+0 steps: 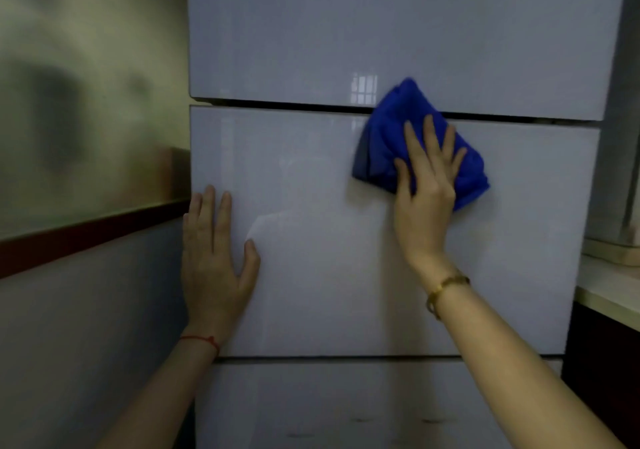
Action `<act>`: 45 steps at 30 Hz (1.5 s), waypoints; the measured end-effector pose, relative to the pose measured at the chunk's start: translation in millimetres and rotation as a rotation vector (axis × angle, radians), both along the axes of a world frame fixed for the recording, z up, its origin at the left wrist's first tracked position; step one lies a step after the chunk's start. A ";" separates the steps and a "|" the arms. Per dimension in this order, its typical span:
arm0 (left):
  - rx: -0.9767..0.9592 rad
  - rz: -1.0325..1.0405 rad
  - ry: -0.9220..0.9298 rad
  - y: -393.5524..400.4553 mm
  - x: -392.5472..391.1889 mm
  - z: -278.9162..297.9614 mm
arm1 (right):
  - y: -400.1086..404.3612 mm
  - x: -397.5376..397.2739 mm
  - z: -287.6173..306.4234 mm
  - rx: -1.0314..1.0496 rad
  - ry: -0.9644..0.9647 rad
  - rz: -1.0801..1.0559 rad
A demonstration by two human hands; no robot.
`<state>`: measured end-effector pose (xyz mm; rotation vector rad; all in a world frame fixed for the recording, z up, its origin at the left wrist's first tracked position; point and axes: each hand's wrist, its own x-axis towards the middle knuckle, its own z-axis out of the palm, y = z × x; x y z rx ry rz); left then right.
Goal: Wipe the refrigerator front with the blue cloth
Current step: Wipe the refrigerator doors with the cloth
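A glossy pale grey refrigerator (329, 293) fills the middle of the head view, its front split by dark gaps into an upper, a middle and a lower panel. A crumpled blue cloth (391, 126) lies against the front at the upper right of the middle panel, overlapping the gap above it. My right hand (424, 192) presses flat on the cloth with straight, spread fingers. My left hand (214, 261) rests flat on the left edge of the middle panel, fingers pointing up.
A wall (86, 137) with a dark red strip (86, 234) runs along the left of the refrigerator. At the right edge a light countertop (609, 289) sits over a dark cabinet (602, 379), close beside the refrigerator.
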<state>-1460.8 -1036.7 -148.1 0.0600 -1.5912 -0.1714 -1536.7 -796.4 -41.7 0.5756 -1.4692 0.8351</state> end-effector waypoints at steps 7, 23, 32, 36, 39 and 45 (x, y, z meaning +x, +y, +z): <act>0.006 -0.022 -0.027 -2.0 2.2 -0.4 | -35.6 15.8 -106.3 0.559 0.210 -0.059; 0.195 -0.106 -0.268 21.0 33.6 -226.6 | -19.6 28.9 -255.8 0.631 -0.061 0.075; 0.116 -0.072 -0.302 6.6 29.6 -285.2 | 13.5 22.9 -379.9 0.937 0.017 -0.103; 0.161 -0.056 -0.272 10.0 17.6 -287.2 | -17.8 18.9 -317.2 0.508 -0.014 0.006; 0.178 -0.048 -0.248 11.7 13.8 -288.7 | -23.0 14.3 -351.5 0.622 0.100 0.054; 0.168 -0.018 -0.228 14.9 14.7 -297.8 | 34.2 -8.3 -465.2 1.124 0.209 0.006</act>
